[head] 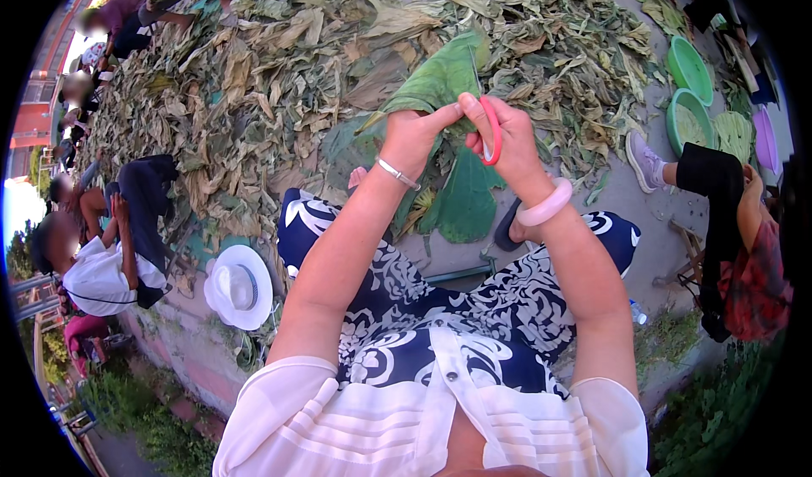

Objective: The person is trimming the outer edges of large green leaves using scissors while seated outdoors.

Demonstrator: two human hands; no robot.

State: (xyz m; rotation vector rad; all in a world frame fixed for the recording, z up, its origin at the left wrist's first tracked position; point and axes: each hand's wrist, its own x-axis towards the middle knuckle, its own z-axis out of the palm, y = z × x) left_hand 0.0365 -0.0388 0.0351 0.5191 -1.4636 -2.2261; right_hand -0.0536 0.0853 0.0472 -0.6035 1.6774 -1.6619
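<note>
My left hand (415, 136), with a silver bangle at its wrist, grips a folded green leaf (438, 74) by its lower part. Red-handled scissors (493, 137) are in my right hand (507, 131), whose wrist bears a pale pink bangle. The scissor blade points up along the leaf's right side; whether the blades are apart cannot be told. Both hands are close together, thumbs nearly touching. Below them a large dark green leaf (466, 198) lies between my knees. Beyond, a wide heap of dry, curled leaves (254, 84) spreads over the ground.
A white hat (238, 287) lies on the ground at left. Green basins (690, 71) and a purple basin (766, 137) stand at right. A seated person (755, 274) is at right, another (104, 274) at left, with several more people beyond. A plastic bottle (637, 312) lies near my right knee.
</note>
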